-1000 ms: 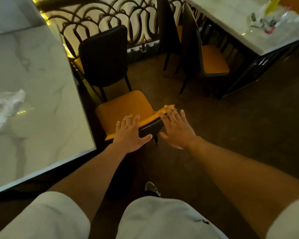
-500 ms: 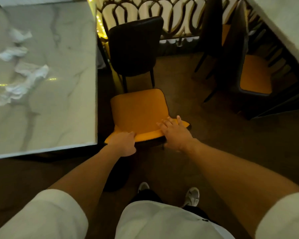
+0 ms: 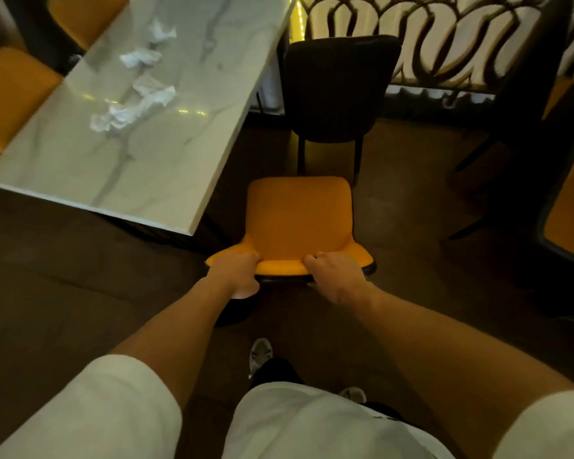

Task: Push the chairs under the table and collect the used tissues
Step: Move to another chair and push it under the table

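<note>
A: Where's the chair rn?

B: Orange-seat chair [image 3: 297,220] w/ black backrest stands on the dark floor [image 3: 63,276], just beside the corner of the marble worktop [image 3: 153,160], not under it. Backrest is at the far side, seat's front edge faces the person.

A: Hands?

B: Both on that front edge. Left hand [image 3: 236,273] grips the left part of the front edge, fingers curled under the lip, thumb side on top. Right hand [image 3: 337,276] grips the right part the same way; its fingers [image 3: 314,260] are curled over the padding. Both arms reach fwd, white short sleeves at the bottom of view.

A: Tissues?

B: Used tissues [image 3: 131,109] lie crumpled on the worktop, well apart from the hands. Biggest wad mid-top, two smaller bits further back along the vein pattern. Nobody's touching them.

A: Anything else?

B: Another orange seat [image 3: 10,94] at the worktop's far left side, partly tucked. A dark chair w/ orange seat [image 3: 567,220] at the right edge. Ornate scrollwork railing [image 3: 444,34] behind, lit strip beside it. Person's shoes [image 3: 260,354] are visible on the floor below the chair.
</note>
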